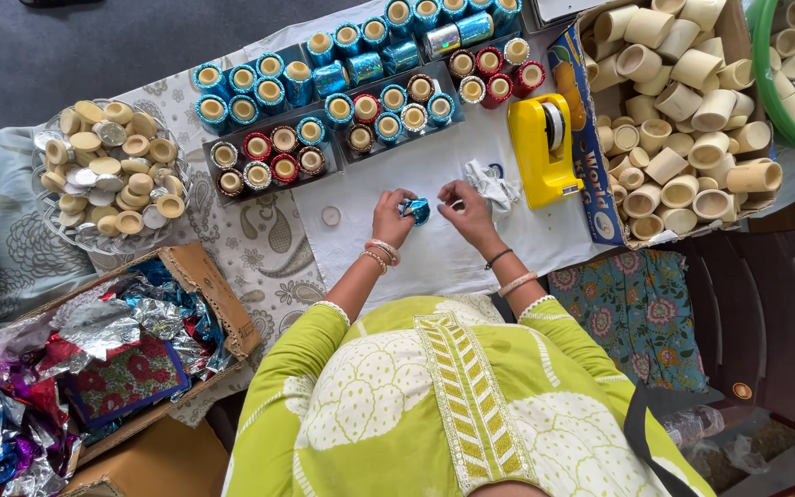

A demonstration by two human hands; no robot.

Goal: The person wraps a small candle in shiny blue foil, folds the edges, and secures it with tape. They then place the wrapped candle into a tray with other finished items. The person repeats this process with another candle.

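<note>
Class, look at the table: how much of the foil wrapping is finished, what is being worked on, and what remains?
Done: rows of blue wrapped rings and red ones sit in trays. In hand: the left hand and right hand hold a blue-foiled ring. Left: a box of bare rings and a bowlful.

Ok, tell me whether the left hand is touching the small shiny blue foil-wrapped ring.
Touching: the head view shows the left hand gripping the small shiny blue foil-wrapped ring.

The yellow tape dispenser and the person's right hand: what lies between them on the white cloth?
In the head view, a crumpled white scrap lies between the yellow tape dispenser and the right hand.
</note>
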